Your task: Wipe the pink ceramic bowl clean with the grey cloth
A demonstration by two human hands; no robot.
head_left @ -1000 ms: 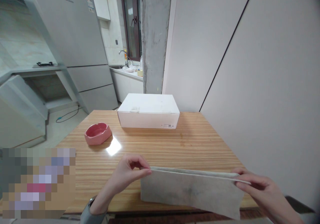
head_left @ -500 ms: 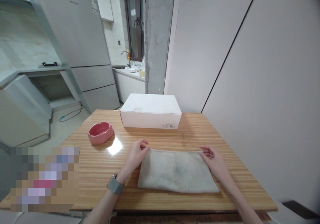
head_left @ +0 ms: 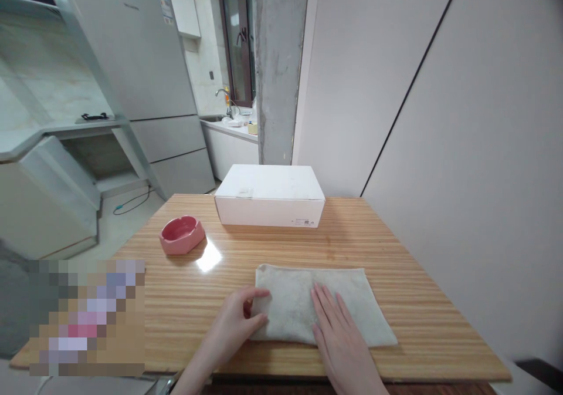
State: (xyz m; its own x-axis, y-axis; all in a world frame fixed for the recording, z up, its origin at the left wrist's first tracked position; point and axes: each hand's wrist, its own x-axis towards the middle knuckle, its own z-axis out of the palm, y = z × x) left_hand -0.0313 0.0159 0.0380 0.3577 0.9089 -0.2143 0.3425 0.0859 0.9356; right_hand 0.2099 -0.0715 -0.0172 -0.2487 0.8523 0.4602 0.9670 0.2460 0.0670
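Observation:
A folded, pale grey cloth (head_left: 288,301) with faint stains lies flat near the front edge of the wooden table. My right hand (head_left: 338,330) rests palm down on its middle, fingers stretched out. At the cloth's left side is my left hand (head_left: 237,320), thumb and forefinger apart with their tips at the cloth's edge. Its other fingers are curled partly out of sight. The cloth's far left corner is slightly raised and rounded, while the right side lies flat.
A white cardboard box (head_left: 269,210) stands at the back of the table (head_left: 396,301). To the left sits a pink ashtray (head_left: 182,236). A blurred-out patch (head_left: 88,318) covers the table's front left corner. A wall (head_left: 484,178) rises along the right.
Both hands have let go of the cloth's far corners. My right hand has moved left and nearer onto its middle; my left has come down to its left edge.

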